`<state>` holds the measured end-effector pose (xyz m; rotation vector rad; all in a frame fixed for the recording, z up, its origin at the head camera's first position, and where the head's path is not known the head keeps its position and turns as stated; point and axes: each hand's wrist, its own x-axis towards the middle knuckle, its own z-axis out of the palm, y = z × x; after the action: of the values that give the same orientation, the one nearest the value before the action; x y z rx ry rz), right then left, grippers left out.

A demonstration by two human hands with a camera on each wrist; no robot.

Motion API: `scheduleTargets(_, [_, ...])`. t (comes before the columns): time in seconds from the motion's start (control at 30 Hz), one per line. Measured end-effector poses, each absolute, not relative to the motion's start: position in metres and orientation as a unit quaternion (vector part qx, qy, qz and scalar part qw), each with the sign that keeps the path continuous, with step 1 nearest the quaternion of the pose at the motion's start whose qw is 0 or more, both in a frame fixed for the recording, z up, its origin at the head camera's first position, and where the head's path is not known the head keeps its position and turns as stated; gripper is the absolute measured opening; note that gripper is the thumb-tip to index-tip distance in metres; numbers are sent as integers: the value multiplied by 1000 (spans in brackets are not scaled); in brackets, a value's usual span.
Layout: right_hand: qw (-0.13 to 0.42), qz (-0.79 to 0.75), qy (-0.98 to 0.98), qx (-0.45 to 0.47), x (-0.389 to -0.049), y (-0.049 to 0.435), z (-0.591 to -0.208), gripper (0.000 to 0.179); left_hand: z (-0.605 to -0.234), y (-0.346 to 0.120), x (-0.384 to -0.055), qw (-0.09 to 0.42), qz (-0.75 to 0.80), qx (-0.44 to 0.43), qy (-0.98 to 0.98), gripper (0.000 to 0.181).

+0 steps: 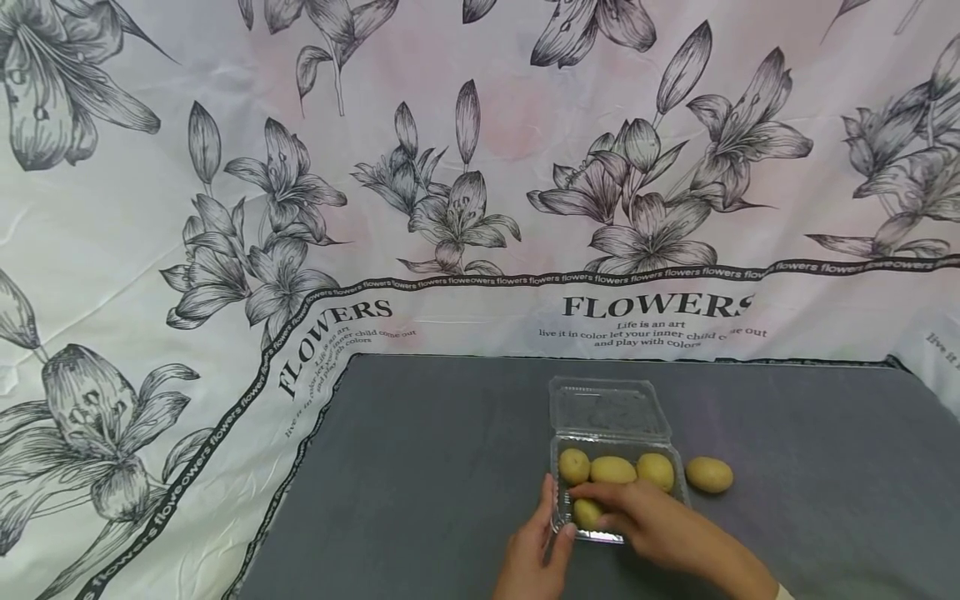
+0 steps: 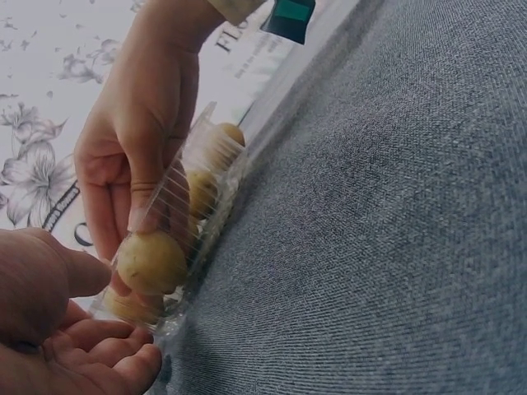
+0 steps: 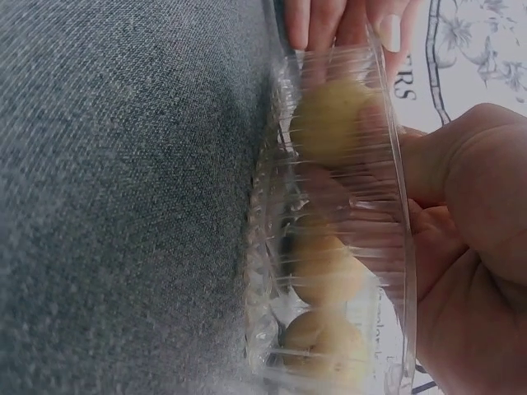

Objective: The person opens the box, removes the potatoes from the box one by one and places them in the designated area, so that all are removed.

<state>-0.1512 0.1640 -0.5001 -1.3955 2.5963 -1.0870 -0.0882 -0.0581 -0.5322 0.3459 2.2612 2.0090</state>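
A clear plastic clamshell box [image 1: 557, 500] sits on the grey table with its lid [image 1: 607, 408] folded back. Several yellow potatoes lie inside, three of them in the far row, such as the middle potato [image 1: 612, 469]. My right hand [image 1: 663, 523] reaches into the near part of the box and pinches a potato [image 2: 151, 263] between thumb and fingers. At the box's near left corner, my left hand [image 1: 534, 546] touches the outside, fingers along the left wall and thumb by the front edge. The right wrist view shows the pinched potato [image 3: 333, 123] through the ribbed wall.
One loose potato [image 1: 709, 475] lies on the table just right of the box. The grey tabletop [image 1: 420, 467] stretches left and right of it. A white flower-printed cloth [image 1: 465, 317] hangs behind the table and along its left side.
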Motion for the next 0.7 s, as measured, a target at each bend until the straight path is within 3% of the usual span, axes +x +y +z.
scheduleTargets(0.3, [11, -358, 824, -438, -150, 170, -502, 38, -531, -58, -88, 65, 656, 112, 744, 69])
scheduleTargets(0.7, [-18, -367, 820, -438, -146, 174, -502, 42, -531, -59, -88, 58, 659, 121, 740, 69])
